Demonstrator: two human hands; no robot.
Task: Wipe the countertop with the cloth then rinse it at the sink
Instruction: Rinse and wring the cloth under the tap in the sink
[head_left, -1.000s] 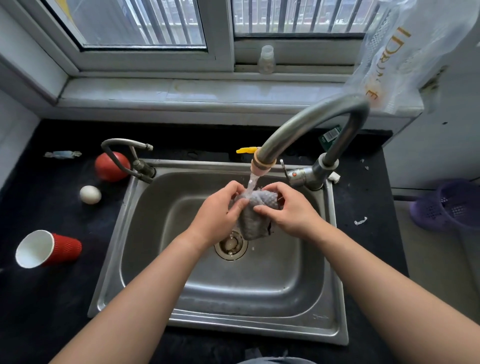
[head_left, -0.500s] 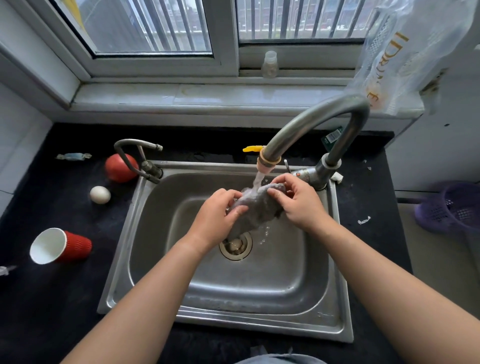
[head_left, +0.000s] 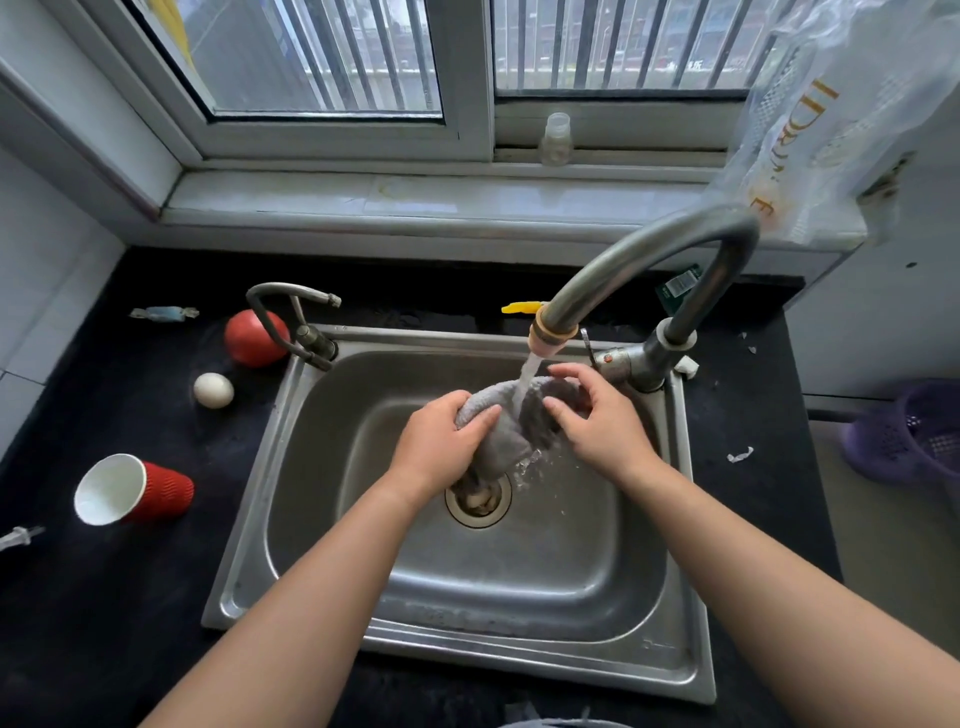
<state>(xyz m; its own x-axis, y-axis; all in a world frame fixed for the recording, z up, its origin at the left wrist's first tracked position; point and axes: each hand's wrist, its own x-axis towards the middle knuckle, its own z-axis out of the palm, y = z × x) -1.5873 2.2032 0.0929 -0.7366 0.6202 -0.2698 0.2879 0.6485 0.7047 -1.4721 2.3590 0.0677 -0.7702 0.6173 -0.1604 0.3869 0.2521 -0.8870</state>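
Note:
A wet grey cloth (head_left: 506, 439) hangs bunched over the steel sink (head_left: 571, 597), right under the water stream from the tall curved faucet (head_left: 649, 249). My left hand (head_left: 441, 441) grips the cloth's left end with curled fingers. Its right end is held by my right hand (head_left: 597, 421), thumb and fingers curled round it. Water splashes down toward the drain (head_left: 478, 501). The black countertop (head_left: 104, 597) surrounds the sink.
Left of the sink lie a tipped red paper cup (head_left: 135, 491), a white egg (head_left: 213, 389), a red ball (head_left: 254, 338) and a small second tap (head_left: 291, 317). A purple basket (head_left: 914, 436) stands at the right. A small bottle (head_left: 556, 137) sits on the windowsill.
The cloth has been stretched out between my hands, and my hands have moved a little apart under the running water.

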